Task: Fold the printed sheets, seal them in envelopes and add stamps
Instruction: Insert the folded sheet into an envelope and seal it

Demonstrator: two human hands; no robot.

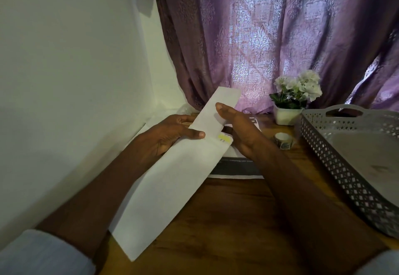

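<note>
A long white envelope (170, 188) slants from the lower middle up toward the curtain, held above the wooden table. A folded printed sheet (213, 110) sticks out of its upper mouth, with a yellow patch showing at the opening. My left hand (170, 136) grips the envelope's mouth from the left, thumb on top. My right hand (239, 130) holds the sheet from the right, thumb lying on the paper. A stack of printed sheets (237, 166) lies on the table under my hands. A roll of stamps (284, 140) sits to the right.
A grey perforated tray (336, 145) stands at the right. A small white pot of white flowers (291, 102) sits at the back before a purple curtain (259, 26). A white wall (75, 58) closes off the left side.
</note>
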